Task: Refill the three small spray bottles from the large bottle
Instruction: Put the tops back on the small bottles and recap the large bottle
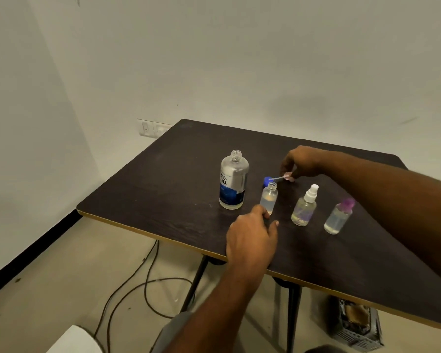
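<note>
The large clear bottle [233,180] with a blue label stands uncapped on the dark table [163,179]; its blue cap [267,181] lies to its right. Three small clear bottles stand in a row. The left small bottle [269,197] is open, and my left hand [252,238] holds its base with thumb and fingers. My right hand [299,163] pinches a pink spray head [287,176] with its thin tube pointing left, low over the table behind that bottle. The middle small bottle [304,207] carries a white sprayer. The right small bottle [338,217] has a purple top.
Cables [143,281] trail over the floor under the table's left edge. A grey crate [357,324] sits on the floor below the right side. A wall socket [150,128] is behind the far left corner. A white object [74,340] shows at the bottom left.
</note>
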